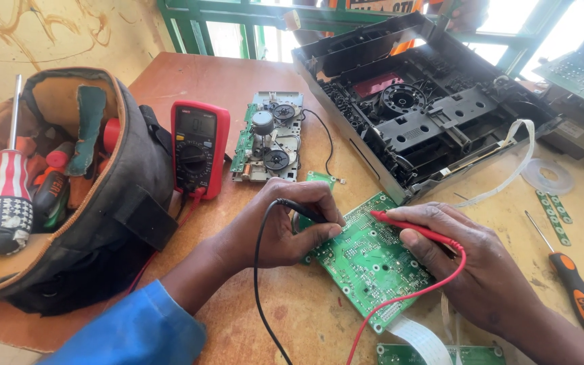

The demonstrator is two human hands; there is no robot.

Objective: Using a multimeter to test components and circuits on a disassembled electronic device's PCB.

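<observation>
A green circuit board (370, 260) lies flat on the wooden table in front of me. My left hand (282, 220) pinches a black test probe (303, 209) and presses its tip near the board's left edge. My right hand (464, 260) holds a red test probe (410, 226) with its tip on the board's upper part. Black and red leads trail off both probes toward me. A red-cased multimeter (199, 145) stands propped beside the tool bag, to the left of my hands.
An open tool bag (113, 203) full of screwdrivers sits at the left. An opened black device chassis (420, 108) fills the back right, with a small tape mechanism (270, 138) next to it. An orange-handled screwdriver (579, 290) lies at the right.
</observation>
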